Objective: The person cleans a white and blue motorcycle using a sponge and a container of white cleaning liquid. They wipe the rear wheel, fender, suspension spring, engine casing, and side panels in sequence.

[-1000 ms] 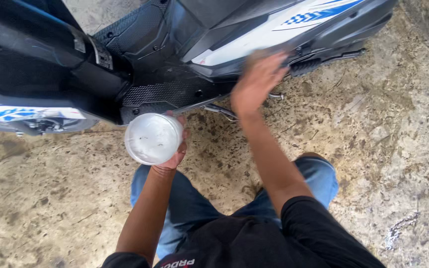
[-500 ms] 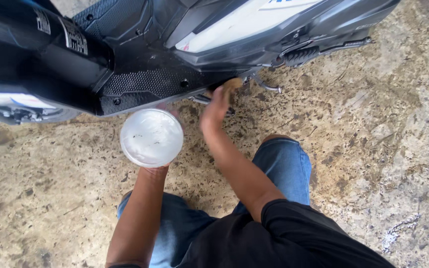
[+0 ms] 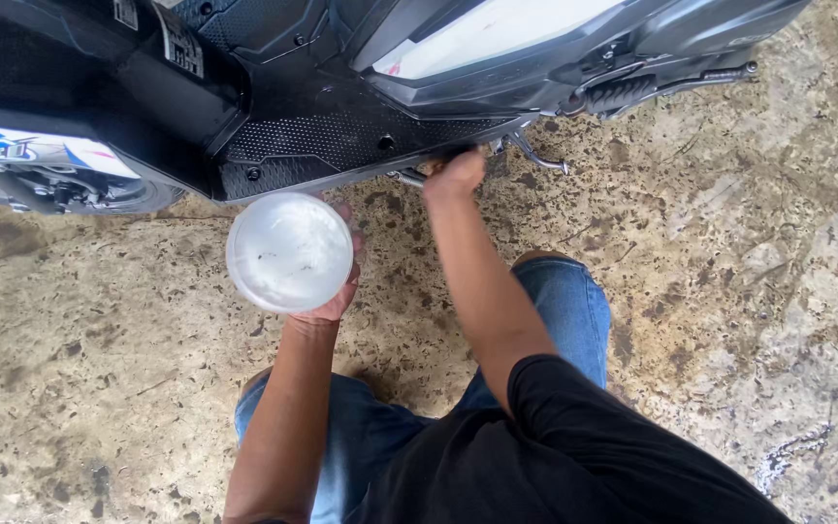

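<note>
The person is crouched beside a black scooter (image 3: 341,107) on a stained, mottled concrete floor (image 3: 729,291), knees in blue jeans; since a second ago the right hand (image 3: 455,177) has come down off the scooter's side panel and now sits tucked at the lower edge of the textured footboard, close to the metal stand bracket (image 3: 535,155); its fingers curl under the bodywork, so I cannot tell whether they grip anything or merely press there; the left hand (image 3: 337,281) is cupped around a round white plastic container (image 3: 289,251), holding it from beneath and the side, mouth upward, just below the footboard edge and a little left of the right hand; the container has stayed in much the same place while the view drifted closer to the scooter's underside; it looks almost empty, with only a few dark specks inside; so the reaching hand has settled low, while the tub waits alongside it
</note>
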